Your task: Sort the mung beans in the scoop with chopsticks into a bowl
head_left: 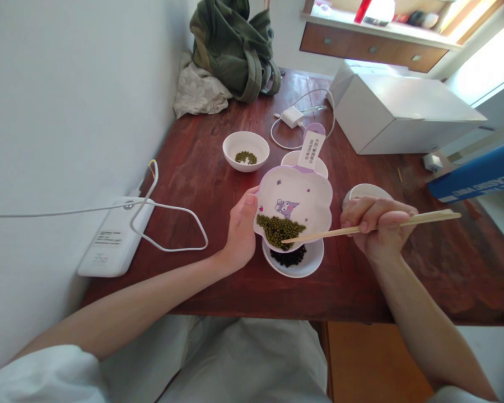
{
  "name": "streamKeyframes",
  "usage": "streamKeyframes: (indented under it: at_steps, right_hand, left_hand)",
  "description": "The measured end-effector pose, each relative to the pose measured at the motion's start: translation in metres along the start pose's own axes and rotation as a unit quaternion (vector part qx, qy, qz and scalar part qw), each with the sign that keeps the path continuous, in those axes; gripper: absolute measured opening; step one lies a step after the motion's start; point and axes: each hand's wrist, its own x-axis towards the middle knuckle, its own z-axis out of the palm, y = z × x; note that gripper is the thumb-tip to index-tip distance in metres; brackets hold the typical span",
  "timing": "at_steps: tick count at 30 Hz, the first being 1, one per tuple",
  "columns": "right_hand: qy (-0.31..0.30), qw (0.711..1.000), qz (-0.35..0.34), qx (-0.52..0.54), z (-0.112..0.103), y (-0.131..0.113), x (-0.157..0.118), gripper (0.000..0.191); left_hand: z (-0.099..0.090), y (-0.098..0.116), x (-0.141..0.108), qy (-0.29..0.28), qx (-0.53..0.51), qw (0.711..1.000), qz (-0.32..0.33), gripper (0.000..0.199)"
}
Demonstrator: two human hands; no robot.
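Note:
My left hand (244, 229) grips the left rim of a white, flower-shaped bowl (306, 193) with a purple handle and a cartoon figure inside. The bowl tilts toward me, and green mung beans (279, 229) with some dark beans among them gather at its near edge. My right hand (378, 226) is closed around wooden chopsticks (428, 219), whose tips touch the mung beans. Partly under the tilted bowl stands a white bowl (294, 272) of black beans (289, 256). A paper label (311, 150) is stuck on the handle.
A white bowl (235, 161) with a few mung beans stands at the back left. More white bowls sit behind the handle and behind my right hand. Around them are a power bank (113, 240) with cable, a charger (293, 116), a green bag (235, 50), a white box (403, 106) and a blue box (479, 176).

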Motion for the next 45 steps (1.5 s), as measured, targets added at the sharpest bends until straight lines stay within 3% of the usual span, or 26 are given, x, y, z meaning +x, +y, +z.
streamKeyframes:
  at_steps: [7, 24, 33, 45]
  right_hand:
    - [-0.044, 0.999, 0.004, -0.002, -0.003, 0.001, -0.001, 0.054]
    - [-0.026, 0.999, 0.023, -0.028, -0.004, 0.003, -0.005, 0.057]
    - [-0.071, 0.996, 0.021, -0.040, -0.008, 0.001, -0.003, 0.050]
    - [-0.069, 0.997, 0.019, -0.031, -0.014, 0.004, -0.004, 0.052]
  left_hand:
    - [0.000, 0.000, 0.000, 0.005, -0.006, 1.000, -0.002, 0.064]
    - [0.001, 0.001, 0.001, 0.005, 0.006, 1.000, 0.005, 0.066]
    - [0.001, 0.001, 0.000, 0.003, 0.003, 1.000, 0.001, 0.065]
    - [0.001, 0.001, 0.000, 0.008, 0.007, 1.000, 0.008, 0.066]
